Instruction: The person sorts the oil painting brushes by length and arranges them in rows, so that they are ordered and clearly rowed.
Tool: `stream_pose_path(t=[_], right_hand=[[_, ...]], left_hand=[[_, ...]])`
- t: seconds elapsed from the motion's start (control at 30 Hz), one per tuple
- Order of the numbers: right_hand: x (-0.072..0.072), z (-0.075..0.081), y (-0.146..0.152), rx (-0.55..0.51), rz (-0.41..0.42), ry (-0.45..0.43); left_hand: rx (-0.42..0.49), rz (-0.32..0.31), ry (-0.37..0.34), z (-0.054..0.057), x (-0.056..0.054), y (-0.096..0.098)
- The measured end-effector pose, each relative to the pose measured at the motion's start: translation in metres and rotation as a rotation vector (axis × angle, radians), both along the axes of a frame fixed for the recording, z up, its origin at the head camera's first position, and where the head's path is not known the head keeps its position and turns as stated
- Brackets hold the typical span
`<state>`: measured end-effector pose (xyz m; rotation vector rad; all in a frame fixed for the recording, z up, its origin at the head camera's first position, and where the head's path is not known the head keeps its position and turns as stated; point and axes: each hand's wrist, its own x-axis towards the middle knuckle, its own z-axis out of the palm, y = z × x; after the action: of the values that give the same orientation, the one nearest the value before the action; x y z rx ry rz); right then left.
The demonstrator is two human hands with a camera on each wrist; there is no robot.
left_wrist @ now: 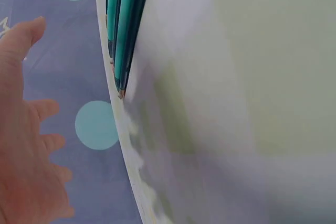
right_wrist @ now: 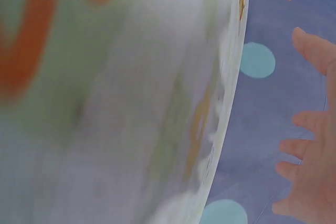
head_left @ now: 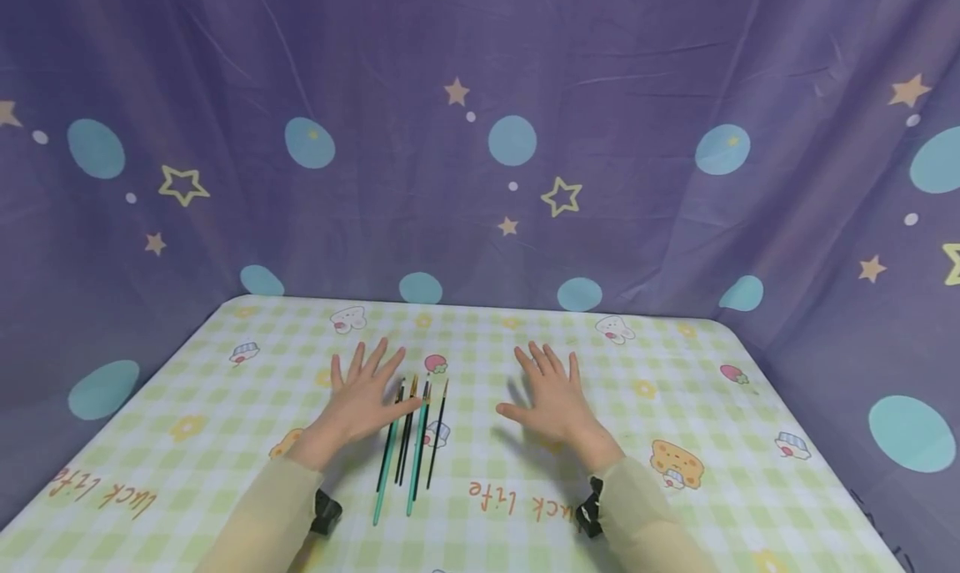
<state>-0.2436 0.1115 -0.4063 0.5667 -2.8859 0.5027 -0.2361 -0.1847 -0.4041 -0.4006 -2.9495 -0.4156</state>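
Observation:
Several thin paintbrushes (head_left: 417,464) lie side by side on the table, some with teal handles and some with black ones, their bristle ends pointing away from me. My left hand (head_left: 360,402) is just left of them with its fingers spread, and its thumb overlaps the brushes in the head view. In the left wrist view the teal and dark brushes (left_wrist: 126,30) show past the spread left hand (left_wrist: 26,145). To the right of the brushes my right hand (head_left: 551,402) hovers with spread fingers over its own shadow. Neither hand holds anything.
A green-and-white checked tablecloth (head_left: 247,406) with printed cakes, flowers and lettering covers the table. Behind and at both sides hangs a purple curtain (head_left: 390,223) with stars and blue dots. A dark strap (head_left: 326,513) sits at the left wrist, another strap (head_left: 590,508) at the right.

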Motion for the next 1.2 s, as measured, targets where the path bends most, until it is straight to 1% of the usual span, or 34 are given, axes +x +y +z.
stream_pose_path(t=[0.23,0.4,0.5,0.63,0.8,0.93,1.07,1.2], right_hand=[[0.000,-0.002,-0.018,-0.046,0.040,-0.007],[0.000,-0.001,-0.029,-0.065,0.074,-0.002],[-0.001,-0.001,-0.036,-0.063,0.094,0.000],[-0.001,-0.002,-0.044,-0.057,0.103,-0.044],[0.000,-0.003,-0.056,-0.086,0.096,-0.107],[-0.001,-0.004,-0.064,-0.086,0.095,-0.118],[-0.001,-0.003,-0.073,-0.068,0.094,-0.121],[0.000,-0.003,-0.081,-0.070,0.093,-0.147]], left_hand=[[0.007,-0.008,0.012,-0.002,0.003,-0.006],[0.034,-0.025,0.016,-0.002,0.005,-0.009],[0.051,-0.024,0.007,-0.001,0.005,-0.012],[0.082,-0.008,-0.035,0.000,0.005,-0.013],[0.126,0.019,-0.079,-0.001,0.004,-0.013],[0.181,0.021,-0.100,-0.002,0.002,-0.012],[0.244,0.019,-0.152,-0.004,-0.002,-0.013],[0.277,0.034,-0.219,-0.005,-0.004,-0.014]])
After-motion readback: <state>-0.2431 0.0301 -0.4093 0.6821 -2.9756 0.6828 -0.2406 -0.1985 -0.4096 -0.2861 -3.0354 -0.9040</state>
